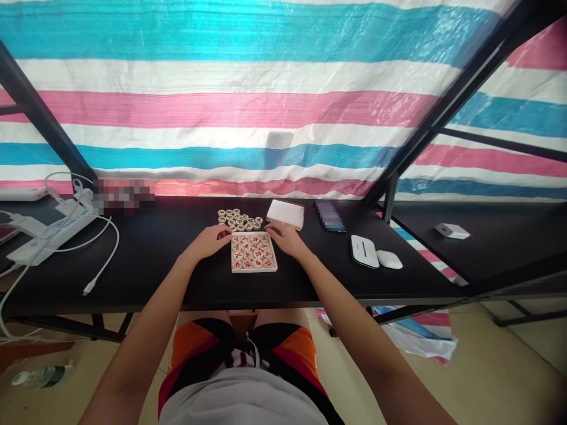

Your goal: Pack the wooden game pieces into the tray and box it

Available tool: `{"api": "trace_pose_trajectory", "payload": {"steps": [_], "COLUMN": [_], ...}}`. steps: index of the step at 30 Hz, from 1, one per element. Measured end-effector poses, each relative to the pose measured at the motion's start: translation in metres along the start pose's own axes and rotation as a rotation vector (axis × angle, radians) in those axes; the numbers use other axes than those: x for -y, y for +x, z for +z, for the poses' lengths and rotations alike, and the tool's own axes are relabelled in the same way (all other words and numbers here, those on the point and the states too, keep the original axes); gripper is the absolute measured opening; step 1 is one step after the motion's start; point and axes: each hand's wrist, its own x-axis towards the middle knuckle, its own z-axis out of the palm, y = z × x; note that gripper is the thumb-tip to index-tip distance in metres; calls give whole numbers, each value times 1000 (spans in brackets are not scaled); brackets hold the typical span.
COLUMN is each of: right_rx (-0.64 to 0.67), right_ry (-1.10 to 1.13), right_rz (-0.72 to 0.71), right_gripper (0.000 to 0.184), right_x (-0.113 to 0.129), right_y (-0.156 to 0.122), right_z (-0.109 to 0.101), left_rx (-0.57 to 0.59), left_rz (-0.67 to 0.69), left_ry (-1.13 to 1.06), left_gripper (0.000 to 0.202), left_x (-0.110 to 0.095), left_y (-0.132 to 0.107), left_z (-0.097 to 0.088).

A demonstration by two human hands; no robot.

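A small open box (254, 268) holding several round wooden chess pieces with red characters sits on the black table (177, 271) in front of me. My left hand (211, 239) rests at the box's left top corner, fingers curled against its edge. My right hand (284, 237) touches the box's right top corner, fingers bent. Just behind the box lies a loose cluster of wooden pieces with dark characters (239, 219). The box's white lid (286, 213) lies behind my right hand.
A white power strip with cables (53, 230) lies at the left. A phone (330, 215), a white flat device (364, 251) and a white case (388, 259) lie at the right. Black frame posts rise on both sides. A striped tarp hangs behind.
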Motion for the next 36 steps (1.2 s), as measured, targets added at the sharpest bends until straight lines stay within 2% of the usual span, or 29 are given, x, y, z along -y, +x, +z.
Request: {"api": "trace_pose_trajectory", "payload": {"steps": [4, 9, 18, 24, 36], "right_rx": [1, 1, 48, 48, 63], "right_ry": [-2, 18, 52, 55, 54], "right_rz": [17, 41, 30, 19, 14], "right_gripper": [22, 22, 21, 21, 22], "right_x": [-1, -3, -1, 0, -3], "right_y": [0, -1, -2, -1, -1], "right_z": [0, 0, 1, 0, 1], "left_rx": [-43, -140, -73, -36, -18], "left_rz": [-23, -132, -66, -14, 63], "left_ry": [50, 181, 206, 215, 150], "left_gripper": [31, 27, 32, 40, 40], "left_x": [-1, 0, 12, 11, 16], "left_y": [0, -1, 1, 2, 5], "left_z": [-2, -5, 1, 5, 8]}}
